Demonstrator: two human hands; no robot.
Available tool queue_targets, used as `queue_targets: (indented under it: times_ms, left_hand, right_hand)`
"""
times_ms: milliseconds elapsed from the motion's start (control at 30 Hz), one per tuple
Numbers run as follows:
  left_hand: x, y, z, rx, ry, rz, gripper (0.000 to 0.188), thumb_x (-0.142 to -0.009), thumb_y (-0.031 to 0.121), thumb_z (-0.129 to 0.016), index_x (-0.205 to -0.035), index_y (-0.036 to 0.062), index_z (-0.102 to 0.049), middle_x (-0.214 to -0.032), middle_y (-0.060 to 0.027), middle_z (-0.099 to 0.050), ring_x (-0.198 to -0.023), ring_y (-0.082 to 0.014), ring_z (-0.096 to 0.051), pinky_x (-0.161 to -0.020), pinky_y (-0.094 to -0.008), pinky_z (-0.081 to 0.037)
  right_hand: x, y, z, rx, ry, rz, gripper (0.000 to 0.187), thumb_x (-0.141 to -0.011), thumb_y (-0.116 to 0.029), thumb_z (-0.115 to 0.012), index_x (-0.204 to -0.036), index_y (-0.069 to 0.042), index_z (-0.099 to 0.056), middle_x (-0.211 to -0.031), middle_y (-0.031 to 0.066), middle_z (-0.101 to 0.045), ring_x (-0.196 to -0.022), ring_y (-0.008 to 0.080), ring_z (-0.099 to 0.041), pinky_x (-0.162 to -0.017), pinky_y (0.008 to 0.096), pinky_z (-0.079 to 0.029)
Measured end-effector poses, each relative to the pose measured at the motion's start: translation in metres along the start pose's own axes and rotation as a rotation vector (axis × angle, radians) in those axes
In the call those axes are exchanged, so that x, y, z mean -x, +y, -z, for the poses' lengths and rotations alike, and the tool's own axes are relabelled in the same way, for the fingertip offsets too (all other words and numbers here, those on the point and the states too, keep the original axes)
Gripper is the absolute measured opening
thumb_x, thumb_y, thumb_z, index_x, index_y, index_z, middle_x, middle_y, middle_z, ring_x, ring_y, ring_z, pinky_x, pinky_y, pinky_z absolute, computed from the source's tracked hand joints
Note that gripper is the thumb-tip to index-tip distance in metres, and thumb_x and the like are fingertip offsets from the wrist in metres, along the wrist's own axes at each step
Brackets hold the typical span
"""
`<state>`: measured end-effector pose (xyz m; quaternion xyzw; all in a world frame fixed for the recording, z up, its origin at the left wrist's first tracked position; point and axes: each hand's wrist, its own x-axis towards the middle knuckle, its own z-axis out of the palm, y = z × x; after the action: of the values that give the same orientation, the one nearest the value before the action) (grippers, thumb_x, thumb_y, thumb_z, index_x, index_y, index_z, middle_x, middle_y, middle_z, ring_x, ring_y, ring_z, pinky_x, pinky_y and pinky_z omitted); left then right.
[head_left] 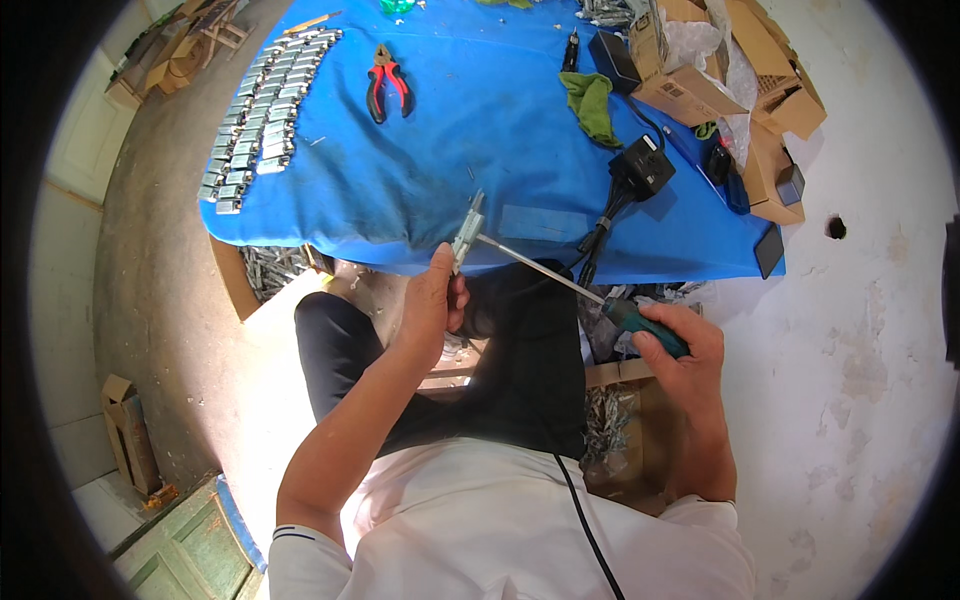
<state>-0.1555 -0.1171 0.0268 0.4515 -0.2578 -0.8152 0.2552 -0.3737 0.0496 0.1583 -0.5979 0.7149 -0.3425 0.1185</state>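
Observation:
My left hand [436, 292] is closed on the lower end of a small silvery metal part [467, 232], held tilted just off the table's front edge. What kind of part it is cannot be made out. My right hand [688, 348] grips the dark green handle of a screwdriver [545, 270]. Its long shank slants up to the left, and the tip meets the side of the metal part. Whether it sits in a screw is too small to see. The finger ends of my left hand are partly hidden behind the part.
On the blue-covered table [450, 130] lie rows of small metal parts [265, 110], red-handled pliers [387, 85], a green cloth [592, 105] and a black adapter with cable [642, 167]. Cardboard boxes [690, 95] crowd the right by the wall. Boxes of metal pieces [270, 270] stand below.

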Motion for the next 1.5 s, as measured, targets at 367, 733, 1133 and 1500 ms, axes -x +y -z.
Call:
queue_targets:
  times_ms: [367,733,1133,1500]
  left_hand:
    - [0.000,0.000,-0.002,0.063,-0.041,0.037,0.049,-0.092,0.055,-0.048,-0.069,0.0127,-0.042,-0.058,0.0001,-0.041,-0.046,-0.0090,-0.034,-0.041,-0.0234,-0.025]
    - [0.003,0.000,0.000,0.112,-0.064,0.103,0.050,-0.092,0.059,-0.046,-0.068,0.0154,-0.040,-0.058,0.0022,-0.040,-0.045,-0.0071,-0.028,-0.044,-0.0214,-0.023]
    - [0.005,0.001,0.001,0.113,-0.057,0.101,0.050,-0.091,0.059,-0.047,-0.068,0.0156,-0.040,-0.058,0.0021,-0.040,-0.046,-0.0073,-0.030,-0.045,-0.0210,-0.024]
    - [0.003,0.002,0.002,0.117,-0.030,0.087,0.050,-0.091,0.057,-0.050,-0.067,0.0148,-0.040,-0.056,0.0015,-0.040,-0.044,-0.0077,-0.029,-0.042,-0.0220,-0.023]
  right_hand:
    - [-0.007,-0.007,-0.006,0.059,0.014,0.104,0.025,-0.070,-0.004,-0.074,-0.094,-0.001,-0.067,-0.086,0.0133,-0.067,-0.070,0.0240,-0.065,-0.061,0.0294,-0.050]
    - [-0.012,-0.016,-0.006,0.085,0.016,0.159,0.026,-0.071,-0.006,-0.076,-0.096,-0.003,-0.068,-0.086,0.0128,-0.067,-0.068,0.0233,-0.065,-0.058,0.0287,-0.051]
    - [-0.026,-0.025,-0.004,0.137,0.044,0.236,0.027,-0.070,-0.005,-0.076,-0.095,-0.003,-0.066,-0.085,0.0129,-0.066,-0.068,0.0249,-0.065,-0.058,0.0295,-0.052]
    - [-0.051,-0.045,0.004,0.264,-0.008,0.257,0.023,-0.071,-0.008,-0.075,-0.093,-0.005,-0.067,-0.085,0.0109,-0.066,-0.067,0.0246,-0.065,-0.055,0.0310,-0.052]
